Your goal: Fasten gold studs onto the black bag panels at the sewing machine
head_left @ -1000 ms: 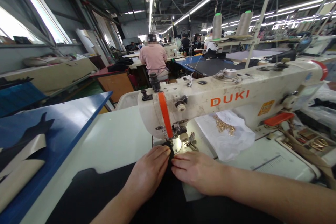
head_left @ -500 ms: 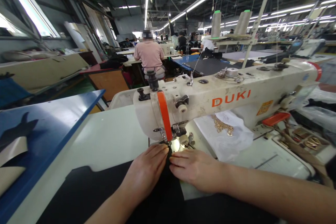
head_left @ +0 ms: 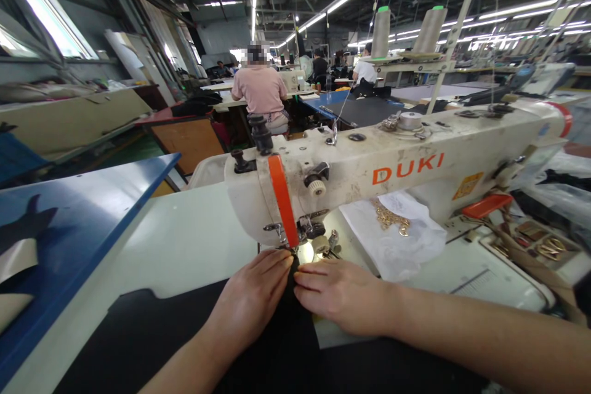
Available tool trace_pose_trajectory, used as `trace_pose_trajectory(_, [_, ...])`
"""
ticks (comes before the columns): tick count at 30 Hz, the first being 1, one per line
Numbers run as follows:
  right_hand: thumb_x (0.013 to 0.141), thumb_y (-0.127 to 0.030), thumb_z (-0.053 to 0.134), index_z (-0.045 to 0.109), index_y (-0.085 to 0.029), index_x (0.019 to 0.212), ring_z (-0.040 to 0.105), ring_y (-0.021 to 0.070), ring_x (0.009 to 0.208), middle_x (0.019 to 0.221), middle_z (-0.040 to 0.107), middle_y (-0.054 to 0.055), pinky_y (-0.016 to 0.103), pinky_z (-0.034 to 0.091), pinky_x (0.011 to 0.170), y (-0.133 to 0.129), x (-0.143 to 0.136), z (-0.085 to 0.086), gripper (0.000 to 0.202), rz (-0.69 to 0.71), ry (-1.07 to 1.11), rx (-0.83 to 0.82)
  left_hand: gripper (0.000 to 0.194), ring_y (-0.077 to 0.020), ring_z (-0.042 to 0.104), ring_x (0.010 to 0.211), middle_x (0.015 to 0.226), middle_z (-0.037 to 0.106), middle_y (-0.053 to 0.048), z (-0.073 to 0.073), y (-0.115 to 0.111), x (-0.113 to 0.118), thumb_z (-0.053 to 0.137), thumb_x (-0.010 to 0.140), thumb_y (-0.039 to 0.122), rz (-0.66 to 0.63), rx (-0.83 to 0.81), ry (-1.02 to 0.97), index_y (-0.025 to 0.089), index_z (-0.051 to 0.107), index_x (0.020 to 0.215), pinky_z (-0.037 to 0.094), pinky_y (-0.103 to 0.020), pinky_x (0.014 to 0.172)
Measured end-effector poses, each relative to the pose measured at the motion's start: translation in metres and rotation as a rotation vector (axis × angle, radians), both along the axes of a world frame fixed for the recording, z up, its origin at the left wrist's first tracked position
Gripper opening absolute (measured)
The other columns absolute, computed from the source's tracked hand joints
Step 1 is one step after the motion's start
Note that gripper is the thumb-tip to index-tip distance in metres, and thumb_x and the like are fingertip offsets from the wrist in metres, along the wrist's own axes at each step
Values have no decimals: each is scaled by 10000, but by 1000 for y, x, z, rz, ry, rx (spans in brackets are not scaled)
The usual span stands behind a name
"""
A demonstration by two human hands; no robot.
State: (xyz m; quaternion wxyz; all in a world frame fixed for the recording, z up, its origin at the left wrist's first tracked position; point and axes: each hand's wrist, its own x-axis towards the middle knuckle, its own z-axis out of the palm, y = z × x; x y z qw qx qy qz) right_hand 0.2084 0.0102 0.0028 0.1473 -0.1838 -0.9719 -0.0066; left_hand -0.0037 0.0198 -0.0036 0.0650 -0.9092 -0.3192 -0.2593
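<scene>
A white sewing machine (head_left: 351, 160) with an orange stripe stands ahead of me, its small lamp lit beside the needle area. Black sheet material, perhaps fabric or leather (head_left: 152, 332), spreads over the pale table and runs up under the presser foot. My left hand (head_left: 253, 289) is closed on this black material just left of the needle area, fingers together and tips at its raised narrow strip. From the right, my right hand (head_left: 337, 292) pinches the same strip, thumb hidden. The fingertips of both hands almost meet, and the needle itself is hard to make out.
Gold-coloured metal rings (head_left: 390, 218) lie on a white plastic bag (head_left: 369, 246) behind my right hand. A box of metal parts (head_left: 540, 246) sits at the right. A blue table (head_left: 115, 209) adjoins on the left. Thread cones (head_left: 381, 34) stand above; a person in pink (head_left: 259, 89) sits ahead.
The view has shifted slightly, so the machine and hands appear a little further left. Both hands keep their hold on the black material beside the needle area.
</scene>
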Motion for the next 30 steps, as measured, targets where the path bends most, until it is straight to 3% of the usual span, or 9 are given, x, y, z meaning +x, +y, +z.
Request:
trace_pose_trajectory(22, [928,-196,442,585,-128,1002,542,202,1062,1088,625,109,333,435,914,-4,-2,0,176,-41,-18,24,237,-198,646,949,995,698,-89,3,0,3,436,905,166,7,-14,-7,146,639,1026,555,-364,870])
trace_pose_trajectory(30, [918,-201,458,584,-108,1027,525,220,1090,1139,612,107,345,416,959,-7,-3,3,191,-54,-57,76,259,-209,642,991,1042,693,-107,3,-8,2,425,916,198,88,3,20,120,625,1062,554,-385,887])
